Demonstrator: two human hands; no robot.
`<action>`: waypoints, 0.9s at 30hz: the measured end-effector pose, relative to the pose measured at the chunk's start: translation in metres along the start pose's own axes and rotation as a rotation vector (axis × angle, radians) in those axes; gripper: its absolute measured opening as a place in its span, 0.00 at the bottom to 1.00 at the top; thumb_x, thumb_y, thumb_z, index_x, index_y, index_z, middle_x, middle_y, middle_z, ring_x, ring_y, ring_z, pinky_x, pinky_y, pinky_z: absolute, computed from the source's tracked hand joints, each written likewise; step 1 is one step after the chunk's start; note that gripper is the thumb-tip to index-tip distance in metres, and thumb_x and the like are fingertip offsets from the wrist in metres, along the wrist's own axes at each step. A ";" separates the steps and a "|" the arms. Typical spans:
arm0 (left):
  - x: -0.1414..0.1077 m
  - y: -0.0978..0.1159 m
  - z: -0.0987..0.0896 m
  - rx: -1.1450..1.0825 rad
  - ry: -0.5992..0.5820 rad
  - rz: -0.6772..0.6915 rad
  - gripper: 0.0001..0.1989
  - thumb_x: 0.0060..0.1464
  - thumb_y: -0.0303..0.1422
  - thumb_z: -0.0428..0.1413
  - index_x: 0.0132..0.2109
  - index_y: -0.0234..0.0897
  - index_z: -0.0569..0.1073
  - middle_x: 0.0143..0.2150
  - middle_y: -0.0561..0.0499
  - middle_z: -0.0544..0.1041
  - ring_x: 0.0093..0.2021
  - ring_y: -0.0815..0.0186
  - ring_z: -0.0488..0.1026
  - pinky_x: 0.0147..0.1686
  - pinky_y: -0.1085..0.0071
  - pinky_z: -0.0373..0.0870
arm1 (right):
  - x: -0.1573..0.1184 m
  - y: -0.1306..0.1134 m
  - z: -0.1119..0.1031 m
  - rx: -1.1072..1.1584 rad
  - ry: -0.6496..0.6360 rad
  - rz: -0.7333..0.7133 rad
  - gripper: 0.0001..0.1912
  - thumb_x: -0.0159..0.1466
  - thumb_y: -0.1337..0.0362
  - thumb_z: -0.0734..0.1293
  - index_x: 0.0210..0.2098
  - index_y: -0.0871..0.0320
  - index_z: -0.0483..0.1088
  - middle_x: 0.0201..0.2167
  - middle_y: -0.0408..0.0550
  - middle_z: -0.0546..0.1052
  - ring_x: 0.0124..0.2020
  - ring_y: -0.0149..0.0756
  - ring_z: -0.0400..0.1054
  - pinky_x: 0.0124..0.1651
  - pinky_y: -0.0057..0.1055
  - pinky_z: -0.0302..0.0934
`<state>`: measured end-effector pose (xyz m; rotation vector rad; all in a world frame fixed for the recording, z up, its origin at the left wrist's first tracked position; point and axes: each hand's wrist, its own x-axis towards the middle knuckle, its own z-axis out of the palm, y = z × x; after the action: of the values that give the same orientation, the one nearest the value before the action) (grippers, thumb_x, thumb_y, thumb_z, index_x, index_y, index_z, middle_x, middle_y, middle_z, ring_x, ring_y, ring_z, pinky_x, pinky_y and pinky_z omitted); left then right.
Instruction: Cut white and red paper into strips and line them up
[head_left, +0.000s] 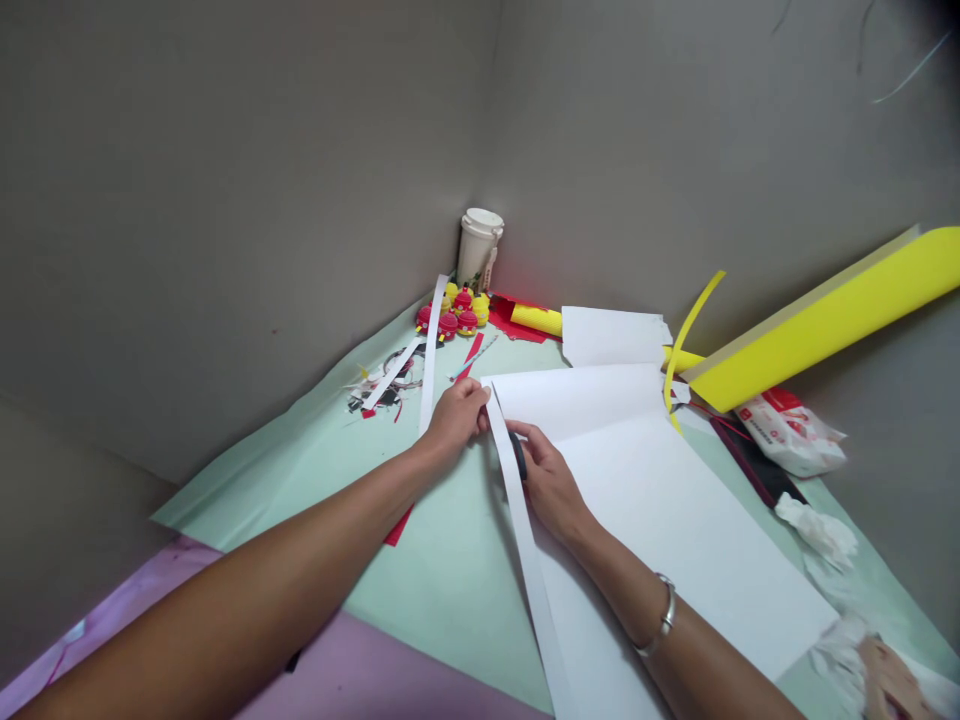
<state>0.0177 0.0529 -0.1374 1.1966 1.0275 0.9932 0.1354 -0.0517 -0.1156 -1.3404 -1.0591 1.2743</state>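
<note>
A large white paper sheet (660, 500) lies on the pale green cover. Along its left edge runs a long narrow white strip (521, 530), nearly parted from the sheet. My left hand (457, 415) pinches the strip near its far end. Just right of it, my right hand (551, 480) is closed around the black handle of a pair of scissors (517, 455); the blades are mostly hidden by the paper. Another cut white strip (431, 350) lies beyond my left hand, and a shorter white strip (394, 373) rests on a pile of scraps.
Red and yellow lantern-like ornaments (454, 315) sit in the corner before a white cup (478, 245). A yellow sheet (817, 320) leans at the right wall, above a tissue packet (795, 435). Crumpled tissue (817, 530) lies along the right. Grey walls meet behind the cup.
</note>
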 end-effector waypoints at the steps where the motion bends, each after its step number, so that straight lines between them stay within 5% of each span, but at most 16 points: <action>1: 0.000 0.000 0.000 -0.002 -0.001 0.001 0.10 0.54 0.35 0.52 0.27 0.39 0.62 0.16 0.57 0.65 0.16 0.72 0.60 0.17 0.75 0.54 | 0.000 0.000 0.000 0.004 0.000 0.001 0.21 0.61 0.53 0.66 0.51 0.54 0.69 0.22 0.37 0.66 0.22 0.29 0.55 0.26 0.28 0.52; 27: -0.002 0.001 0.001 -0.031 -0.018 0.005 0.10 0.54 0.35 0.52 0.27 0.39 0.61 0.16 0.57 0.64 0.16 0.72 0.59 0.17 0.75 0.53 | 0.006 0.008 -0.004 0.007 -0.017 -0.021 0.21 0.62 0.52 0.66 0.53 0.52 0.69 0.23 0.37 0.66 0.22 0.30 0.56 0.27 0.29 0.53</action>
<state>0.0181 0.0509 -0.1357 1.1810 0.9920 0.9975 0.1396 -0.0474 -0.1244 -1.3115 -1.0772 1.2750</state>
